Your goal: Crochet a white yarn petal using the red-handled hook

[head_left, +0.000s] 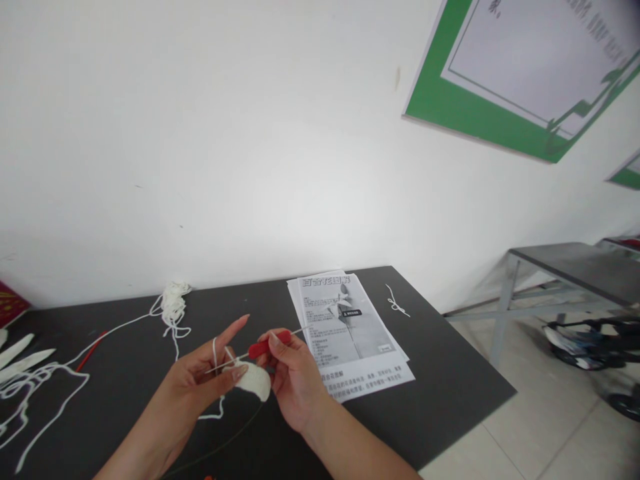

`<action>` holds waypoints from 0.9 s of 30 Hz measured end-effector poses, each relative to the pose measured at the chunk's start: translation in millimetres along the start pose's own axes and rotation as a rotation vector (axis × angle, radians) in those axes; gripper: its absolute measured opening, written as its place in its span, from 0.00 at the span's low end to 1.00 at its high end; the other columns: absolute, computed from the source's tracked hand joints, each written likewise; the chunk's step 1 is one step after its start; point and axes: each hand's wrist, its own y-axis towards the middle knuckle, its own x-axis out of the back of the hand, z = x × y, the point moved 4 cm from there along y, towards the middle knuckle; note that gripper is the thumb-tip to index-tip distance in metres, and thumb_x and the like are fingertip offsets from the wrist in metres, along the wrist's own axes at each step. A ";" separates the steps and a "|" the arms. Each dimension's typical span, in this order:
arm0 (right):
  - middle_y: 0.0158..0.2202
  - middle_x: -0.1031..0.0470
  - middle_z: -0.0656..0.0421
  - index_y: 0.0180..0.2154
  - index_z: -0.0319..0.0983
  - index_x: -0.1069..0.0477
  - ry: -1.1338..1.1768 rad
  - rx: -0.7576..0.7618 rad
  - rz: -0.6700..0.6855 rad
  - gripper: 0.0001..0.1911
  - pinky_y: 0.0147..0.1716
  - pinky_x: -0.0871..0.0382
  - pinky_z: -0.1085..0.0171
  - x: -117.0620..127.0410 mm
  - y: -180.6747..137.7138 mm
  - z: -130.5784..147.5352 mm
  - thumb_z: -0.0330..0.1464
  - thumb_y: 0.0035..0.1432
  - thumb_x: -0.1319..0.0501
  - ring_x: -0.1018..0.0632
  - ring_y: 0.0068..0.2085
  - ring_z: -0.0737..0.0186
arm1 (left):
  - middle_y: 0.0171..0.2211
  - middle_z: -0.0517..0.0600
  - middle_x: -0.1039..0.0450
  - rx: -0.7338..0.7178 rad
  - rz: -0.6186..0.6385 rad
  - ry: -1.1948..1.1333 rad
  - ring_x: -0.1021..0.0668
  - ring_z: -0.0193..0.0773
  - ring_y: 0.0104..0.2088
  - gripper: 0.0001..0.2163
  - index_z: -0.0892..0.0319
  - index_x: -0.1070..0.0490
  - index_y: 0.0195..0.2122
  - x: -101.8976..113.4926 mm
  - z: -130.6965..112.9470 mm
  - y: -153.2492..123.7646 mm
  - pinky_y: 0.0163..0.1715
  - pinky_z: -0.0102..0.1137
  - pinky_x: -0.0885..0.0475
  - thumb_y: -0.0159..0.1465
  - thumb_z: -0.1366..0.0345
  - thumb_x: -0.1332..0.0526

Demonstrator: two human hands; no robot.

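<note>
A white crocheted piece (256, 381) is pinched between the thumb and fingers of my left hand (197, 377), whose index finger points up with white yarn looped over it. My right hand (297, 380) is closed around the red handle of a crochet hook (270, 344). The hook's thin metal shaft runs left to the top edge of the crocheted piece, by the left fingers. Its very tip is hard to make out. A thin dark wire (235, 435) curves down from the piece over the table.
On the black table (435, 373) lie printed sheets (360, 333), a tangled white yarn bundle (174, 303), a small yarn scrap (397, 303), and at left white petal-shaped pieces (27, 360) and a slim red tool (91, 351). A white wall (200, 133) stands behind.
</note>
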 end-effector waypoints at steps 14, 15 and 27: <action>0.27 0.20 0.57 0.30 0.35 0.24 -0.005 0.001 -0.005 0.07 0.23 0.33 0.74 -0.9 -0.6 1.4 0.32 0.49 0.30 0.26 0.23 0.72 | 0.24 0.43 0.27 -0.015 -0.004 0.023 0.25 0.38 0.28 0.31 0.50 0.30 0.56 0.0 -0.8 0.8 0.29 0.28 0.31 0.49 0.63 0.28; 0.27 0.20 0.56 0.30 0.35 0.24 -0.005 0.000 -0.004 0.07 0.23 0.33 0.74 -0.9 -0.7 1.3 0.32 0.49 0.30 0.26 0.23 0.72 | 0.23 0.43 0.28 -0.013 -0.002 0.019 0.26 0.37 0.27 0.31 0.50 0.31 0.57 0.1 -0.4 0.9 0.29 0.28 0.32 0.50 0.62 0.28; 0.28 0.20 0.55 0.30 0.35 0.24 -0.003 -0.006 -0.001 0.06 0.25 0.34 0.74 0.1 1.1 0.5 0.31 0.50 0.31 0.26 0.24 0.72 | 0.25 0.42 0.29 0.011 0.017 0.000 0.26 0.36 0.30 0.31 0.46 0.32 0.57 1.3 2.8 1.5 0.33 0.28 0.33 0.51 0.61 0.28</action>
